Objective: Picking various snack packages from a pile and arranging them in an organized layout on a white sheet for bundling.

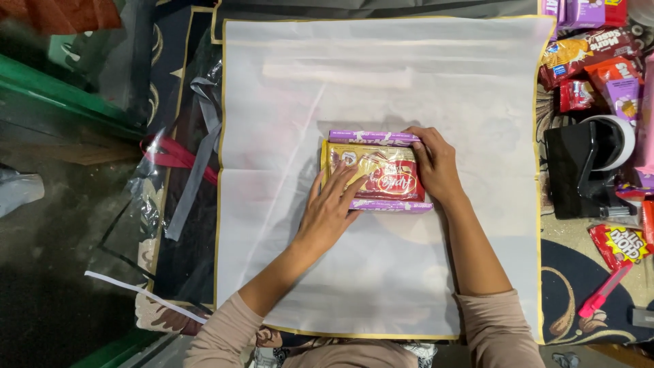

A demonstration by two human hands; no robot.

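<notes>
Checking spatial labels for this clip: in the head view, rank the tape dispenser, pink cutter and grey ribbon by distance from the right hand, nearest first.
From the right hand:
1. Tape dispenser, to its right, off the white sheet.
2. Pink cutter, lower right on the mat.
3. Grey ribbon, far left, past the sheet's left edge.

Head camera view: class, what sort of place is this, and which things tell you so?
Probably a home gift-packing spot on the floor. A white wrapping sheet lies over a patterned rug, a tape dispenser and pink cutter lie beside it, and both hands press stacked snack packets.
</notes>
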